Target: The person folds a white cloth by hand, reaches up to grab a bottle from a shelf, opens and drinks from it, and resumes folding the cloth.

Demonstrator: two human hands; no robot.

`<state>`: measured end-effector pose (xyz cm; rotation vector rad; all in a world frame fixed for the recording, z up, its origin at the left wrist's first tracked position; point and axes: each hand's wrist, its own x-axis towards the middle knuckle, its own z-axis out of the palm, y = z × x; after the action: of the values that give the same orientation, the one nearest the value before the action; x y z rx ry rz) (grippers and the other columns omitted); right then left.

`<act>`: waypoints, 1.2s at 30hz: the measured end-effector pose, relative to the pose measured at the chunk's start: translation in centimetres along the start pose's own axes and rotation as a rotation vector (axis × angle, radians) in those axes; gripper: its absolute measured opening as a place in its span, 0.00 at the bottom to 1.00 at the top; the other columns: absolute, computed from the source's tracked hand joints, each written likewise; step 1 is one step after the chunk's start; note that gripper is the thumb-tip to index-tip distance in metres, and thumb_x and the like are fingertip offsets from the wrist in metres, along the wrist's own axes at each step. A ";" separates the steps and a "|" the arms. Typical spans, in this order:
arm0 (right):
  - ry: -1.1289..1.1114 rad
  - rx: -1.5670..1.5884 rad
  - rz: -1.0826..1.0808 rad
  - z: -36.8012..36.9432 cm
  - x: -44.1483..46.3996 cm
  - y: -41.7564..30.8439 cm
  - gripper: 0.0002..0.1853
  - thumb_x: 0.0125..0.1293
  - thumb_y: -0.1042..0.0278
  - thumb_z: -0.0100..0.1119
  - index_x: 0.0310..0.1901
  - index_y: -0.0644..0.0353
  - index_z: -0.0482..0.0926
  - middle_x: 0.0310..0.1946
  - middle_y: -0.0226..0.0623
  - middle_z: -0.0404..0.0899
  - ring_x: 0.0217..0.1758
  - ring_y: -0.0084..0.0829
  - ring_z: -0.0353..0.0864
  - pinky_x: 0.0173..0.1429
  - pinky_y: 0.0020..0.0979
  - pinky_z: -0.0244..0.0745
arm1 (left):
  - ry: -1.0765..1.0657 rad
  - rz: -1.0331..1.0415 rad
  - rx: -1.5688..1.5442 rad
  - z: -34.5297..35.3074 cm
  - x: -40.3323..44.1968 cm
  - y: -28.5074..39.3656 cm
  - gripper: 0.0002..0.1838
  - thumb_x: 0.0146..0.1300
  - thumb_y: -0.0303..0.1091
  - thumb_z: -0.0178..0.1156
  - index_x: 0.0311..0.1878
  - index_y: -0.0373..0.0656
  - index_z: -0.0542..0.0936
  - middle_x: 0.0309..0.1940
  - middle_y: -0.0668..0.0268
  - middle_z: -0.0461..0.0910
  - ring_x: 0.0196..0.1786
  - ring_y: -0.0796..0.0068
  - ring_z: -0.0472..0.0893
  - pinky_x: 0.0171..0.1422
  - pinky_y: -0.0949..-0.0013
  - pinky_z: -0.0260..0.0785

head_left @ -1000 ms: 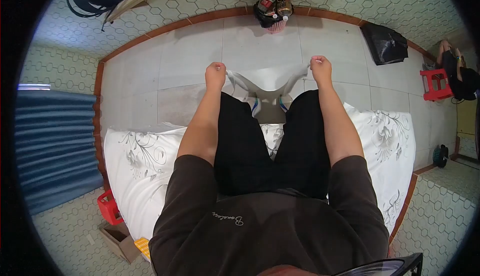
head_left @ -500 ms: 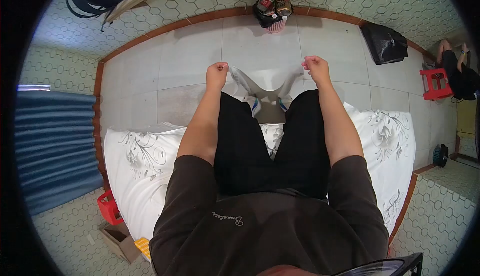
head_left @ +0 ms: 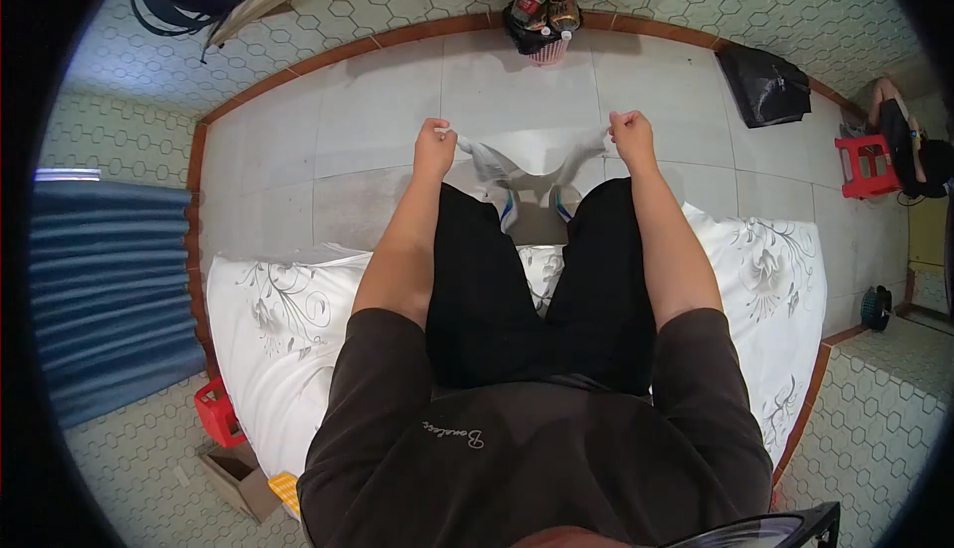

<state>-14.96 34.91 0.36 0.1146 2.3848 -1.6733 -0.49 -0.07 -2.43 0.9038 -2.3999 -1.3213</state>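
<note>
Because the left hand (head_left: 434, 148) and right hand (head_left: 632, 139) each pinch one end in a closed grip, the white cloth (head_left: 537, 154) hangs spread between them at upper centre of the frame, its middle sagging, presumably held apart against bunching.

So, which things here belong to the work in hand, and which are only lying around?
In the work:
- white cloth, stretched between both hands
- left hand
- right hand

Only around:
- black bag
- red stool
- bin with bottles
</note>
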 end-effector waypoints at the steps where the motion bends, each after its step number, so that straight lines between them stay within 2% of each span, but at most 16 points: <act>1: -0.008 0.031 0.017 -0.1 -0.2 -0.3 0.11 0.64 0.69 0.56 0.44 0.67 0.80 0.25 0.38 0.81 0.27 0.27 0.78 0.35 0.25 0.73 | -0.034 0.007 -0.001 -0.2 -0.2 0.4 0.10 0.60 0.33 0.59 0.42 0.39 0.83 0.28 0.60 0.83 0.30 0.68 0.80 0.39 0.70 0.72; 5: -0.033 0.125 0.068 -0.3 -0.8 -1.1 0.12 0.65 0.69 0.57 0.46 0.68 0.79 0.26 0.38 0.81 0.29 0.26 0.78 0.36 0.24 0.73 | -0.135 0.027 -0.003 -0.5 -0.7 1.4 0.11 0.61 0.31 0.58 0.46 0.40 0.81 0.27 0.60 0.82 0.29 0.70 0.79 0.39 0.71 0.72; 9: -0.191 0.376 0.096 -0.3 -0.9 -1.2 0.10 0.65 0.69 0.59 0.45 0.63 0.81 0.28 0.32 0.81 0.27 0.22 0.76 0.33 0.22 0.72 | -0.224 0.040 -0.249 -0.1 -0.7 1.2 0.11 0.61 0.29 0.58 0.45 0.38 0.81 0.27 0.62 0.81 0.28 0.73 0.77 0.38 0.72 0.71; 15: -0.198 0.349 0.041 0.0 -1.1 -1.2 0.10 0.64 0.70 0.59 0.45 0.63 0.81 0.28 0.32 0.81 0.26 0.22 0.75 0.31 0.23 0.70 | -0.196 0.026 -0.352 0.4 -0.6 0.6 0.08 0.61 0.29 0.59 0.41 0.37 0.82 0.26 0.64 0.80 0.27 0.74 0.76 0.38 0.72 0.70; 19: -0.187 0.146 -0.019 -0.2 -0.5 -0.5 0.09 0.61 0.72 0.59 0.43 0.64 0.82 0.27 0.33 0.81 0.28 0.22 0.75 0.33 0.21 0.70 | -0.158 0.157 -0.122 -0.2 -0.8 1.0 0.08 0.60 0.30 0.61 0.39 0.36 0.83 0.27 0.63 0.81 0.28 0.73 0.76 0.38 0.72 0.70; 24: -0.147 0.044 0.055 0.0 0.1 0.2 0.09 0.61 0.71 0.60 0.40 0.64 0.82 0.26 0.32 0.80 0.27 0.21 0.74 0.32 0.20 0.69 | -0.143 0.056 0.016 -0.1 -0.7 0.9 0.09 0.59 0.30 0.61 0.40 0.36 0.83 0.27 0.63 0.81 0.29 0.73 0.76 0.38 0.72 0.70; 30: -0.244 0.232 0.066 -0.5 0.8 1.0 0.10 0.61 0.70 0.60 0.42 0.64 0.83 0.27 0.32 0.80 0.27 0.22 0.75 0.32 0.21 0.69 | -0.130 0.075 -0.114 -0.1 -0.6 1.0 0.10 0.58 0.30 0.62 0.41 0.36 0.84 0.26 0.64 0.80 0.29 0.73 0.76 0.38 0.72 0.70; 36: -0.268 0.288 0.058 -0.2 -0.7 -0.6 0.11 0.62 0.70 0.61 0.43 0.65 0.83 0.28 0.33 0.81 0.27 0.22 0.75 0.32 0.21 0.70 | -0.210 0.051 -0.213 0.0 -0.6 0.9 0.10 0.58 0.29 0.60 0.42 0.36 0.83 0.27 0.63 0.80 0.29 0.72 0.76 0.38 0.73 0.70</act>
<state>-14.44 34.88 1.16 0.0051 1.9238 -1.8638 -0.39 0.73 -1.63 0.6720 -2.3518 -1.6877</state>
